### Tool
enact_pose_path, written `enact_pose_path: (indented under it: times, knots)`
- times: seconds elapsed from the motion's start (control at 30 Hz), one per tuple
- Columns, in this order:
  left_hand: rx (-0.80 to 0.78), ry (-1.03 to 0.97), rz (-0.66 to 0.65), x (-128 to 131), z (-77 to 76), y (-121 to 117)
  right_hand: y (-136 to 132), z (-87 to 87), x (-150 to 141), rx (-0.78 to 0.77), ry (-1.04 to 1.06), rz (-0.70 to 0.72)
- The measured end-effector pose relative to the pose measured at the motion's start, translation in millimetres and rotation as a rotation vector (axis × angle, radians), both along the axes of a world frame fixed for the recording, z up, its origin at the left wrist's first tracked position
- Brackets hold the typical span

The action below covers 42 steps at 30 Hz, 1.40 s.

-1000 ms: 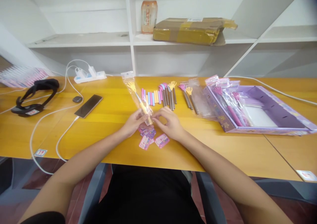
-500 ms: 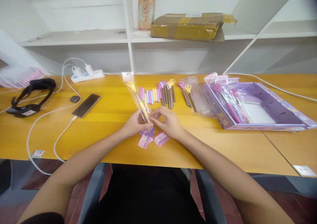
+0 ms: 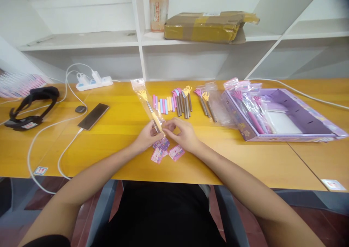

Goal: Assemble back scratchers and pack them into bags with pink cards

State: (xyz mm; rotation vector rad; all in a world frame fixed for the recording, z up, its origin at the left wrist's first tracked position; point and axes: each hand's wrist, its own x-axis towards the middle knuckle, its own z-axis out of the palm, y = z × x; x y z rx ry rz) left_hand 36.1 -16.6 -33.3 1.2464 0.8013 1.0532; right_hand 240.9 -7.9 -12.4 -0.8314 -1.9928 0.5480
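A yellow back scratcher (image 3: 156, 121) with a hand-shaped head lies inside a clear plastic bag (image 3: 138, 84), head pointing away from me. My left hand (image 3: 147, 135) is closed around the lower end of the bagged back scratcher. My right hand (image 3: 183, 133) pinches the bag's lower end, thumb and forefinger together. Several pink and purple printed cards (image 3: 160, 143) lie just below my hands. Beyond them sit a row of coloured handle sleeves (image 3: 164, 104) and a group of back scratchers (image 3: 185, 102) with bare metal rods.
At the right stands a purple box (image 3: 294, 137) holding bagged back scratchers, with empty clear bags (image 3: 226, 112) beside it. To the left are a phone (image 3: 94, 116), a black headset strap (image 3: 32, 108), cables and a power strip (image 3: 94, 83). A taped carton (image 3: 204, 27) rests on the shelf.
The view has shifted slightly. Both hands stay at the lower end of the bagged back scratcher, with only small finger movement.
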Motion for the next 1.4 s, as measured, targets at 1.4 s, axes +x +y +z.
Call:
enact_pose_path:
  times: [1.4]
  knots:
    - [-0.068, 0.093, -0.075, -10.3, 10.8, 9.2, 13.7, -2.9, 0.9, -0.759, 0.437, 0.21]
